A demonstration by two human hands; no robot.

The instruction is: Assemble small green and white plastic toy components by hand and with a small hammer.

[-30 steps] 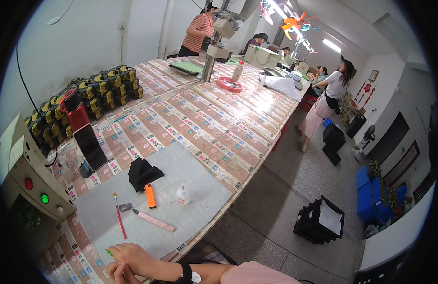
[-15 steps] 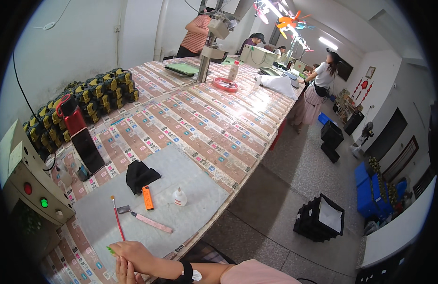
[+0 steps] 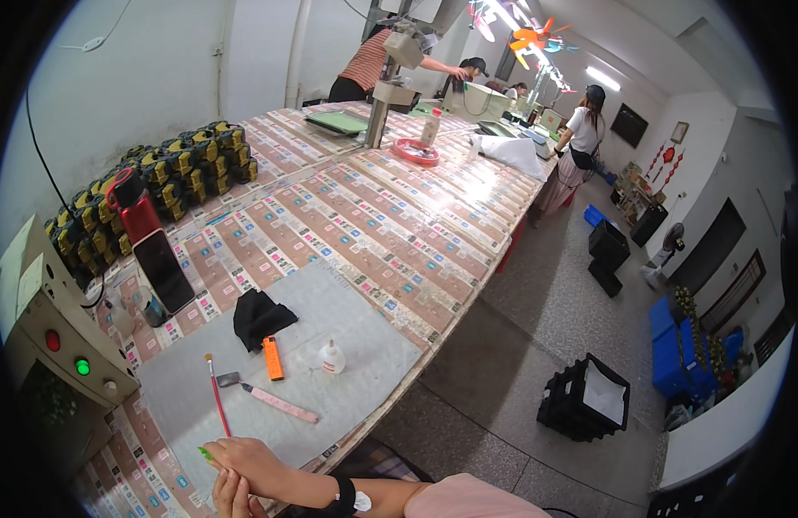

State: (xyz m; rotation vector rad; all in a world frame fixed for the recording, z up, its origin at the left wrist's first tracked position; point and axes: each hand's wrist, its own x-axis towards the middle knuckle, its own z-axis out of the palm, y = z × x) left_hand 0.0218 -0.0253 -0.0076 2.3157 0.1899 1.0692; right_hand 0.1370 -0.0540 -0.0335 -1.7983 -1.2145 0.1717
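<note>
The right hand (image 3: 250, 466) reaches in from the lower edge, a black wristband (image 3: 346, 494) above it, and meets the left hand (image 3: 232, 495) at the table's near side. The two hands touch, the left one's fingers raised against the underside of the right, whose own fingers are bent and drawn close together — whether either is clamped on anything, I cannot tell. A small green bit (image 3: 206, 453) shows at the right fingertips; nail or held piece is too small to make out.

The red-handled brush (image 3: 217, 401) lies on the grey sheet (image 3: 356, 311), just beyond the right hand, its handle end close to the knuckles and its bristles pointing away. Just right of it rests a pink-handled tool (image 3: 282, 404), its flat dark head toward the brush. Farther out — well apart from both hands — are an orange tool (image 3: 273, 359), a small white bottle (image 3: 331, 357) and a crumpled black cloth (image 3: 259, 321)
</note>
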